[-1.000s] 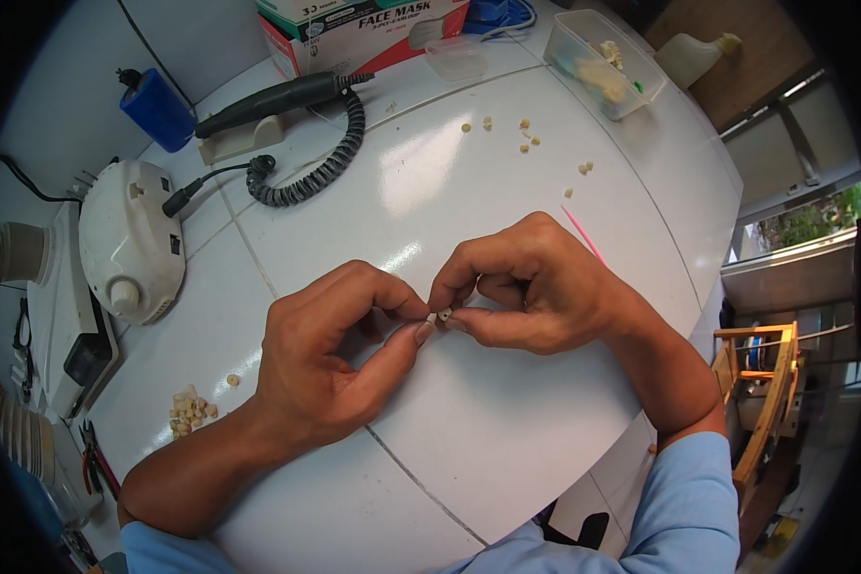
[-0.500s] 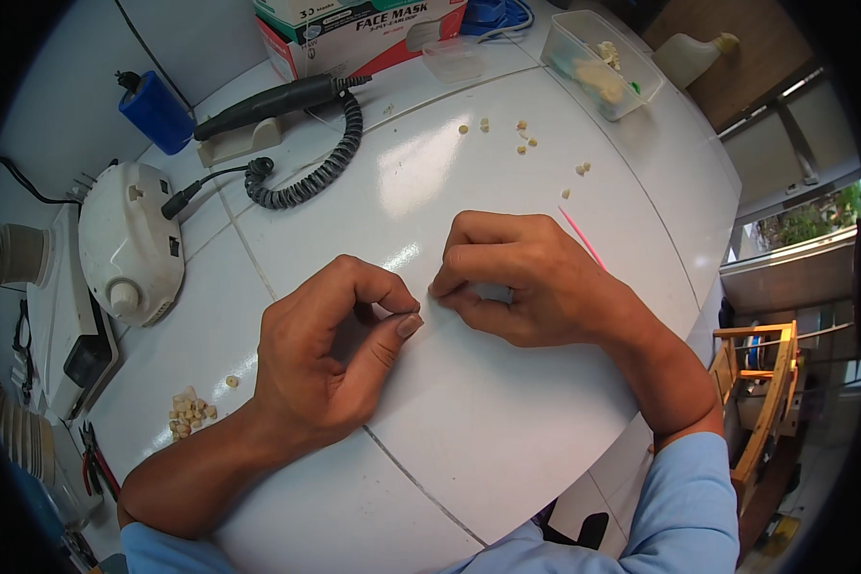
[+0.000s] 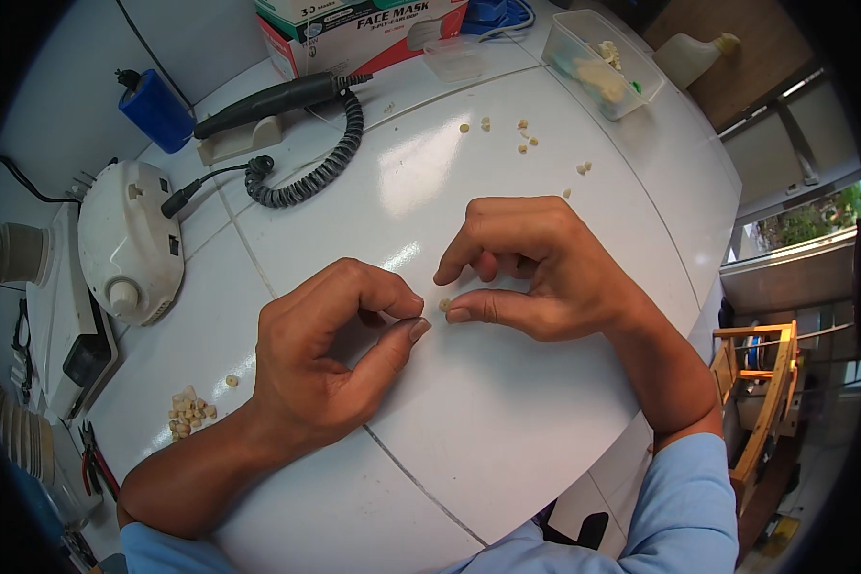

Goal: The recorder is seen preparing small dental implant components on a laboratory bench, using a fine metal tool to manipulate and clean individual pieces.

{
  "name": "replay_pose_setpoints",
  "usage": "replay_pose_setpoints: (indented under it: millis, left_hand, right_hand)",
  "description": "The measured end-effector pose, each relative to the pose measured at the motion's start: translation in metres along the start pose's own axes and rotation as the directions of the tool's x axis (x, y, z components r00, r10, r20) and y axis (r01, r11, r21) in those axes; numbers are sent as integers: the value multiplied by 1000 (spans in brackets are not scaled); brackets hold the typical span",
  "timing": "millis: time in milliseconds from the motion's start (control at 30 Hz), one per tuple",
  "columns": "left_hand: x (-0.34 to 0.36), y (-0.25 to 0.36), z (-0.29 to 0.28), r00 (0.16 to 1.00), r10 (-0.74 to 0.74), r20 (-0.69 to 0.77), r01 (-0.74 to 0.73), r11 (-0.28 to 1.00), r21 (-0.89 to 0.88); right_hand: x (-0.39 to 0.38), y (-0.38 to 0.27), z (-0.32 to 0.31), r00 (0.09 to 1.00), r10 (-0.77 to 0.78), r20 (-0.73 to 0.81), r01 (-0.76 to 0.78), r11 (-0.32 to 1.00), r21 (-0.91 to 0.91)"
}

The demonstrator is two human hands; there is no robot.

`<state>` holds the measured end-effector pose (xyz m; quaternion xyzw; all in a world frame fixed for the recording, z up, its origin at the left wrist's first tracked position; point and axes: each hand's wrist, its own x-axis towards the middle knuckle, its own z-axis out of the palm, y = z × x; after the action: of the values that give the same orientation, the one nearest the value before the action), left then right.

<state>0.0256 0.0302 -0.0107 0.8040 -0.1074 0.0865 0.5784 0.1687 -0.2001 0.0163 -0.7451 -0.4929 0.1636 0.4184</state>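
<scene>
My left hand [image 3: 417, 318] is over the middle of the white tiled worktop [image 3: 450, 450], thumb and forefinger pinched; anything between them is too small or hidden to make out. To its right, my right hand [image 3: 442, 297] has thumb and forefinger apart. A small pale yellow piece [image 3: 445, 305] is at the right thumb's tip, touching it or just beside it. A pile of similar small pieces [image 3: 189, 413] lies left of my left forearm, and several more [image 3: 523, 134] are scattered beyond my right hand.
A white control unit [image 3: 129, 239] and black corded handpiece [image 3: 249, 100] stand at left and back, near a blue cylinder [image 3: 153, 120] and pliers [image 3: 96, 459]. Behind are a mask box [image 3: 354, 48] and plastic tub [image 3: 598, 86]. A wooden frame [image 3: 756, 402] stands beyond the right edge.
My hands have drawn apart from meeting around a small piece. The right thumb and forefinger have spread, and that hand has risen slightly, covering the pink stick that showed behind it.
</scene>
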Motion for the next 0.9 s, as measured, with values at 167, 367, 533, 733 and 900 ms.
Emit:
replay_pose_setpoints:
  millis: [167,367,533,733,900]
  left_hand:
    - [0,1,1,999,-23,22,23,1000,-12]
    - [0,7,0,999,-33,17,32,999,35]
    - [0,3,2,999,-41,-14,41,999,21]
    - [2,2,2,1000,10,-24,-8,997,73]
    - [2,3,1,1000,4,-16,-2,995,98]
  right_hand:
    - [-5,7,-7,994,75,-75,-61,983,172]
    - [-4,1,-5,997,69,-36,-57,961,270]
    - [-1,-11,4,975,175,-136,-86,866,493]
    - [2,-1,-2,975,-149,-163,166,981,102]
    - [0,-5,2,976,-207,-70,201,976,-84]
